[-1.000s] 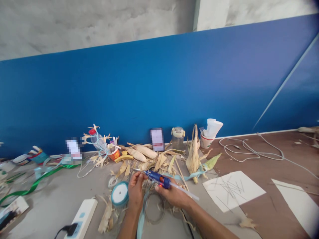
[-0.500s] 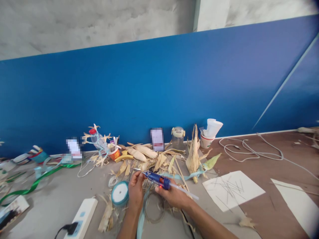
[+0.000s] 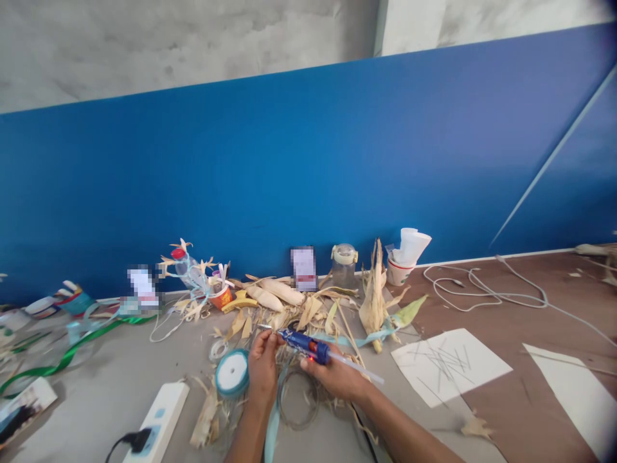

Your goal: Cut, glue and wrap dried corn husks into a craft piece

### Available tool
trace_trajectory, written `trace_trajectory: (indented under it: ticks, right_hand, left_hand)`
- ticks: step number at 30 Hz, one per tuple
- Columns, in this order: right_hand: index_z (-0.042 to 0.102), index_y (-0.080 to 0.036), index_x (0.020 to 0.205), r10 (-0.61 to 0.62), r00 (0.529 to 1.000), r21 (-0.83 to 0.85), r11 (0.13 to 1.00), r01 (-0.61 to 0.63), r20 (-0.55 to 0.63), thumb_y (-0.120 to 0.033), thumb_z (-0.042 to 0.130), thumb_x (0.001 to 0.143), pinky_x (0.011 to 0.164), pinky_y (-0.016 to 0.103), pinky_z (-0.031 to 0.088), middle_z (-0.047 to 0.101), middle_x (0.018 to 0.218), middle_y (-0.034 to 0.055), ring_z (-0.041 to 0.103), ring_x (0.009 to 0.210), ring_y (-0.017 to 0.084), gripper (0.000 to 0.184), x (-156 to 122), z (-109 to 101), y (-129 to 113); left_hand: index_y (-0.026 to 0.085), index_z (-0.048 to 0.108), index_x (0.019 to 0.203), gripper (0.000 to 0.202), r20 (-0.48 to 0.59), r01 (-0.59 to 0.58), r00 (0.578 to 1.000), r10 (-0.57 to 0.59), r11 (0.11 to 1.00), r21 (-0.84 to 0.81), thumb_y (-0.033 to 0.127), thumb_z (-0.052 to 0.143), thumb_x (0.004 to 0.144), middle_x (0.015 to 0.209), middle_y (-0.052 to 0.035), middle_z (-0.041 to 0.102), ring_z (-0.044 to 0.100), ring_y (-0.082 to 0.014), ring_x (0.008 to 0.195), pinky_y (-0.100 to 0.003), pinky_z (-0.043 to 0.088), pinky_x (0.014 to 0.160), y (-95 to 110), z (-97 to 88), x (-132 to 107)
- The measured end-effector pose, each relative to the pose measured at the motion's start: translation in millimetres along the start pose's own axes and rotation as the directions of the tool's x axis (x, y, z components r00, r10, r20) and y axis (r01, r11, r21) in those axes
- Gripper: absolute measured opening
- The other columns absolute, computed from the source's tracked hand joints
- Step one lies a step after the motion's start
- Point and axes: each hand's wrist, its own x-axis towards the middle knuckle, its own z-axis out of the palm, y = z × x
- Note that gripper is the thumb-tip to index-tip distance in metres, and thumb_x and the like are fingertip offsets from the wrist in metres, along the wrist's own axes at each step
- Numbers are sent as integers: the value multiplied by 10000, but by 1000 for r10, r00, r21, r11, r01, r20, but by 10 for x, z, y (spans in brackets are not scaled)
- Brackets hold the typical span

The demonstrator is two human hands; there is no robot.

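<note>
In my right hand [image 3: 335,376] is a blue glue gun [image 3: 301,344], gripped with its nozzle pointing left and a clear glue stick [image 3: 359,368] sticking out of its rear. A small red light glows on it. My left hand [image 3: 264,360] is closed in a pinch at the nozzle end; a small thin piece shows at its fingertips, too small to name. Just left of that hand lies a spool of teal ribbon [image 3: 232,373]. A coil of wire [image 3: 299,400] rests on the table between my forearms, beside a light blue ribbon [image 3: 272,434].
Dried corn husks [image 3: 289,315] are heaped behind my hands. A white power strip [image 3: 161,411] lies at the front left. Along the blue partition stand a clear jar [image 3: 344,267] and a paper cup [image 3: 400,273]. Thin sticks lie on white paper [image 3: 453,366] at right.
Both hands and the glue gun stay in almost the same place. The view has shifted very slightly.
</note>
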Motion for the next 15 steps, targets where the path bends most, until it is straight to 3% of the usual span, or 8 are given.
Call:
trace_trajectory:
  ticks: [15]
  right_hand:
    - [664, -180, 891, -19, 1000, 38, 999, 19, 9, -326, 581, 745, 761, 302, 460, 649, 808, 10, 538, 764, 186, 222, 5, 29, -9]
  left_hand:
    - [170, 663, 791, 368, 25, 16, 1000, -15, 1000, -11, 478, 774, 622, 691, -9, 646, 598, -160, 660, -295, 471, 675, 15, -1, 6]
